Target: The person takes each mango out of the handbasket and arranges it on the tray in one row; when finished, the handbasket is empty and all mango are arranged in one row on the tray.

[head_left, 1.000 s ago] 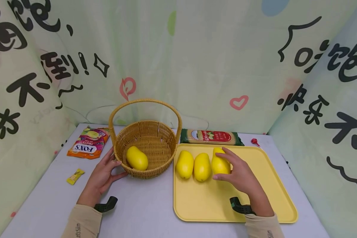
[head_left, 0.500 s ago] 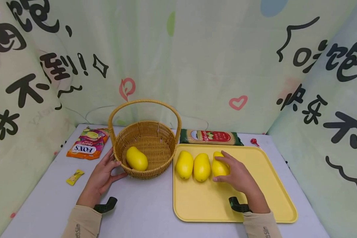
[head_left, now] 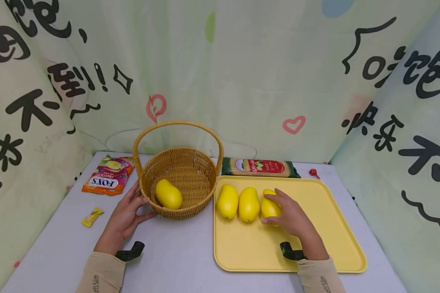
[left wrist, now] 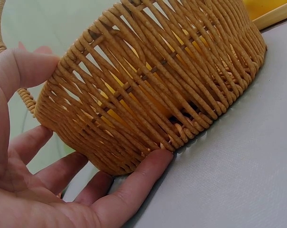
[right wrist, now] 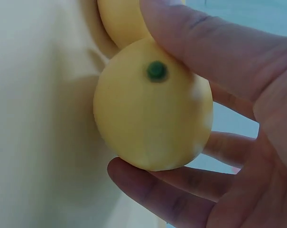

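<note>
My right hand [head_left: 291, 213] holds the rightmost yellow mango [head_left: 269, 203] on the yellow tray [head_left: 278, 252], thumb on the near side and fingers around the far side. In the right wrist view, the thumb lies over this mango [right wrist: 152, 114], whose end has a green stem dot; fingers curve below it. Two more mangoes, a middle one [head_left: 249, 204] and a left one [head_left: 227, 202], lie beside it. At left, my left hand [head_left: 126, 215] touches the wicker basket [head_left: 201, 179] with spread fingers, its thumb at the rim in the left wrist view. Another mango [head_left: 168, 194] lies inside the basket.
A Fox's candy bag [head_left: 108, 175] and a small yellow wrapped candy [head_left: 92, 217] lie left of the basket. Behind the tray is a long green-and-red packet [head_left: 260, 167], with a red lollipop [head_left: 314, 173] to its right. The basket's tall handle [head_left: 179, 123] arches above it.
My right hand has moved slightly left and closed in around the rightmost mango, which now sits a little lower in view. The left hand and basket stay put.
</note>
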`<action>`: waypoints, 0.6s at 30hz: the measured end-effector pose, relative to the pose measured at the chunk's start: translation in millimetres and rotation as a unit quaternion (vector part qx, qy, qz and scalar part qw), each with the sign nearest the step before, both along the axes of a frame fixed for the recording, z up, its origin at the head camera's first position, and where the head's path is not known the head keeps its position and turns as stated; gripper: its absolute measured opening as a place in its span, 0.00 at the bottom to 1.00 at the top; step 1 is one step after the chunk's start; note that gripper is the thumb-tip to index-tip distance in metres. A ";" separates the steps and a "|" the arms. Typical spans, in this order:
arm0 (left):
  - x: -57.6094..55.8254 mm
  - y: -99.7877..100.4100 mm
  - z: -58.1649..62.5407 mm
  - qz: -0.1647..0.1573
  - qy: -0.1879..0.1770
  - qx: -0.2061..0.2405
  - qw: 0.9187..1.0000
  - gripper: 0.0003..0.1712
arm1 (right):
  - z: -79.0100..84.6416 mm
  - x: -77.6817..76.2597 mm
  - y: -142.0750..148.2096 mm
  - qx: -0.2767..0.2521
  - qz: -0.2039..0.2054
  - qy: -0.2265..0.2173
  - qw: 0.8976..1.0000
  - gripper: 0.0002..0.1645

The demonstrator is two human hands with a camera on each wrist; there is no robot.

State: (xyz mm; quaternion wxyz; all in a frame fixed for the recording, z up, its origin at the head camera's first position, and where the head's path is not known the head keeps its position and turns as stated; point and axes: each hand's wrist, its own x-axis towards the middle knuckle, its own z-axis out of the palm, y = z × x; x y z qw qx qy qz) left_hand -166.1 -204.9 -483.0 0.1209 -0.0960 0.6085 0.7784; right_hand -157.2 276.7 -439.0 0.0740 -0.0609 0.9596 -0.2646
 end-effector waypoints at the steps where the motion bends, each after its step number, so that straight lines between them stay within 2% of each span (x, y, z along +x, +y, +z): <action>1: 0.0 0.1 0.1 0.000 0.000 0.000 1.000 0.45 | -0.2 0.2 -0.4 0.003 -0.001 -0.002 1.000 0.47; 18: -0.2 0.3 1.5 -0.002 0.000 0.000 1.000 0.45 | -1.2 0.4 -0.5 0.010 -0.011 -0.006 1.000 0.52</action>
